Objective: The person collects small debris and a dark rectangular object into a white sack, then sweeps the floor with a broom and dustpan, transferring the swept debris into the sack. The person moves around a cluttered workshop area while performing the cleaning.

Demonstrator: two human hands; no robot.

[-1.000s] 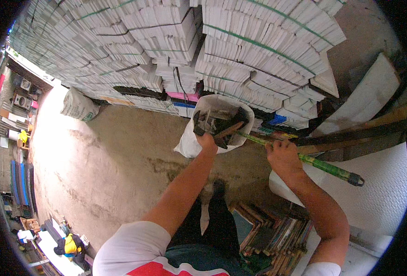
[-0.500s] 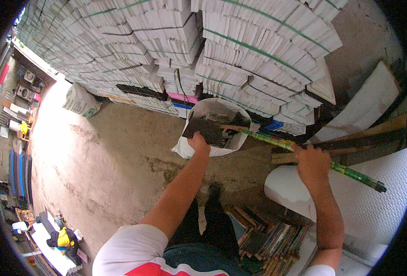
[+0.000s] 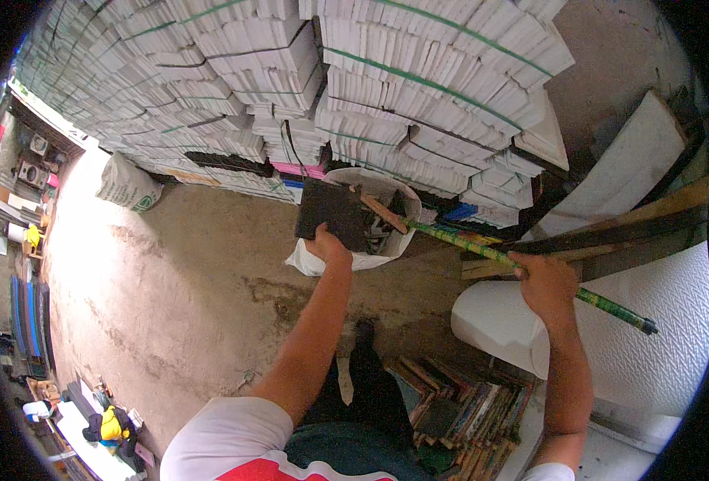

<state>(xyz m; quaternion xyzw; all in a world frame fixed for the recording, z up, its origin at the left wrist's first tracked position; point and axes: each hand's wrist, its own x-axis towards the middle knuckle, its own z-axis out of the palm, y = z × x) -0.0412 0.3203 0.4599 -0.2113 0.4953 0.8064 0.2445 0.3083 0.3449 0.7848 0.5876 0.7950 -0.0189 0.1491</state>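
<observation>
My left hand point(image 3: 330, 245) grips the near edge of a dark flat square panel point(image 3: 329, 210), held tilted at the left side of an open white sack point(image 3: 380, 262). Dark scraps and debris lie inside the sack, partly covered by the panel. To the right, my right hand point(image 3: 547, 284) is wrapped around a green patterned pole point(image 3: 463, 244). The pole slants from the lower right toward the sack. At its far end a brown wooden crosspiece point(image 3: 384, 212) lies over the sack's mouth; whether it has bristles I cannot tell.
Strapped stacks of white slabs point(image 3: 419, 88) rise behind the sack. Wooden beams point(image 3: 611, 236) and a large white textured roll point(image 3: 643, 321) stand at the right. Thin boards point(image 3: 467, 409) are piled by my legs. Another filled sack point(image 3: 128, 184) stands at the far left.
The panel has tilted up, showing more of its dark face beside the sack. The crosspiece has turned to a steeper slant. The whole view has shifted slightly.
</observation>
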